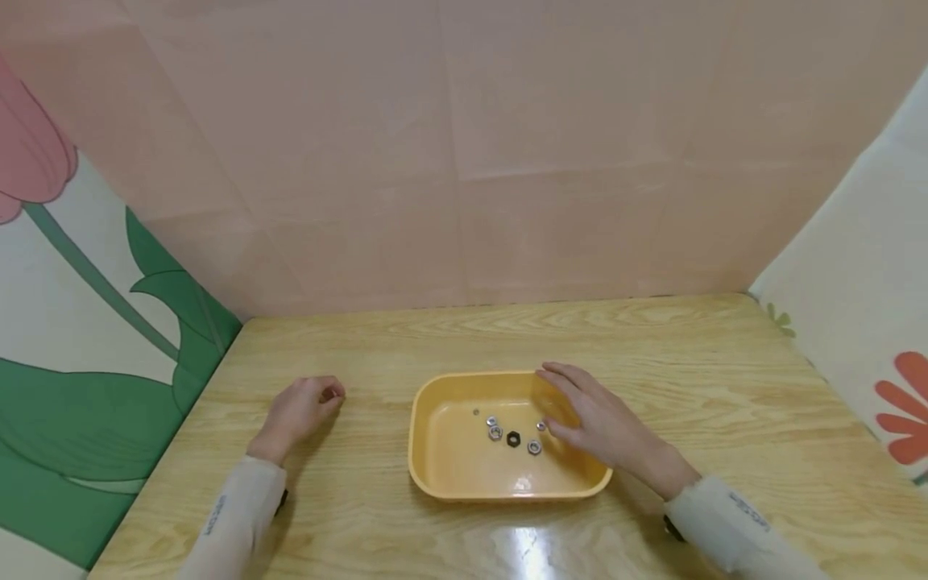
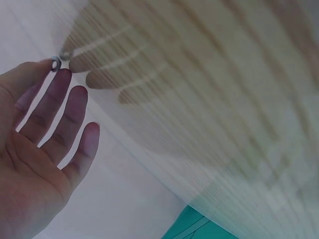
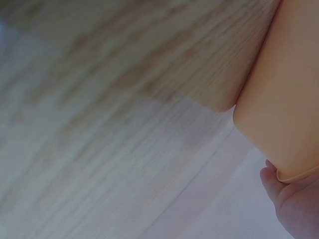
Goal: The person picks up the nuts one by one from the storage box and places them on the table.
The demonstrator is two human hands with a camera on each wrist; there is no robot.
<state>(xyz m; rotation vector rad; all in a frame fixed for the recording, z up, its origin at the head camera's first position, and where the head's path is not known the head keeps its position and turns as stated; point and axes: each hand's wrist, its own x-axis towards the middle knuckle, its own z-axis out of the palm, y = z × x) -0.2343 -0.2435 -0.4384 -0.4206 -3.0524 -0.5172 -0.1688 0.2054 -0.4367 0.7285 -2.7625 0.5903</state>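
A yellow plastic tray [image 1: 420, 435] sits on the wooden table, with several small hex nuts on its bottom. One is a black nut [image 1: 513, 439]; around it lie silver ones, such as the nut [image 1: 534, 447] at its right. Left of the tray, my left hand [image 1: 296, 415] pinches a small metal nut [image 2: 56, 63] between thumb and index fingertip, close over the table. My right hand [image 1: 605, 419] reaches over the tray's right rim, fingers extended and thumb inside, near a small silver nut [image 1: 540, 425]. The right wrist view has that hand [image 3: 299, 204] at the tray's edge.
The wood-grain table [image 1: 377, 346] runs back to a pink covered wall [image 1: 449, 177]. A floral panel [image 1: 72, 322] borders the left side, and another white panel [image 1: 870, 282] with a red flower borders the right.
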